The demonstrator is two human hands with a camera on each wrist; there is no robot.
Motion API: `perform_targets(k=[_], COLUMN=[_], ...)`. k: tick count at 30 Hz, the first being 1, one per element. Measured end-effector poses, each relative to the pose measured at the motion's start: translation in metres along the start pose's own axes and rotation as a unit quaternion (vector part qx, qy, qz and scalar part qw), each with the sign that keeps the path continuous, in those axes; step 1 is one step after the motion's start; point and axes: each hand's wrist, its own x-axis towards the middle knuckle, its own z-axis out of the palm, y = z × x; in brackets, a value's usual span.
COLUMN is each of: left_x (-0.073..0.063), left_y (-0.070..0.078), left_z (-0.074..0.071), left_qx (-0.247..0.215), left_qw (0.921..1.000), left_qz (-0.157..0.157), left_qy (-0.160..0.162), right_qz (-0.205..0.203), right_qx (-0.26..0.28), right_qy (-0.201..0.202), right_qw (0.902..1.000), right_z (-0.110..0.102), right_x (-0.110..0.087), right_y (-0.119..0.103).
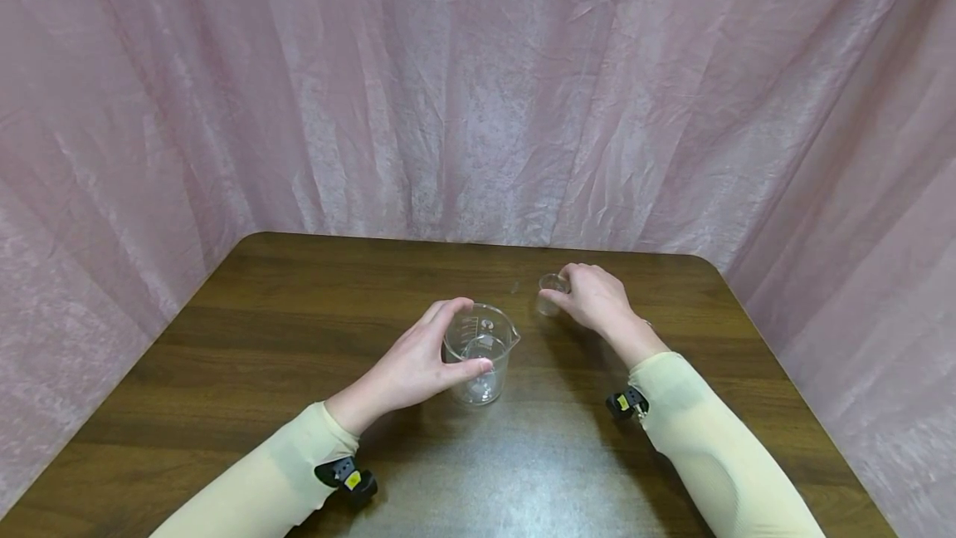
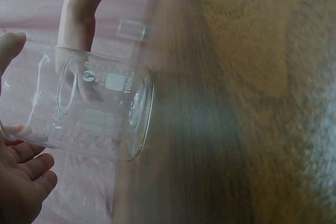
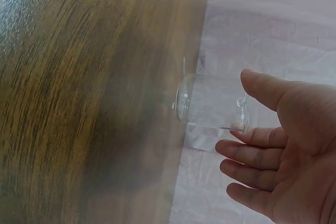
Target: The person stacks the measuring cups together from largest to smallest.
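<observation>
Left hand (image 1: 414, 365) grips the graduated beaker (image 2: 113, 100); right hand (image 1: 599, 301) pinches a small beaker (image 3: 212, 102) at its two o'clock. Slick rims could slip!

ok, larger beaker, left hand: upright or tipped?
Upright. In the head view the larger beaker has its open rim up and its base down towards the table; the left hand holds it near the rim.

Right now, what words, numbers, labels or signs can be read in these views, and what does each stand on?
"100ml": print at the left hand's beaker; whether on it or the smaller vessel inside, I cannot tell.
Too small: the logo and scale beside it.
Too small: any print on the yellow wrist labels.
None readable: right hand's small glass.
</observation>
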Motion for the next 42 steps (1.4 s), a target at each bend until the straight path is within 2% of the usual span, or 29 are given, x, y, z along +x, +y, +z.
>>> perform_targets(k=[15, 27, 42], left_x=[0.000, 0.000, 0.000], left_y=[0.000, -0.001, -0.003], left_z=[0.002, 0.003, 0.002], left_qx=[0.001, 0.001, 0.001], left_qw=[1.0000, 0.9999, 1.0000], left_qz=[0.001, 0.008, 0.006], left_qy=[0.004, 0.009, 0.004], right_qz=[-0.003, -0.027, -0.040], right_qx=[0.020, 0.037, 0.054], right_qy=[0.023, 0.056, 0.074], right_qw=[0.9995, 0.9974, 0.9950], right_z=[-0.006, -0.011, -0.016], right_x=[-0.015, -0.027, -0.037], right_y=[-0.001, -0.004, -0.013])
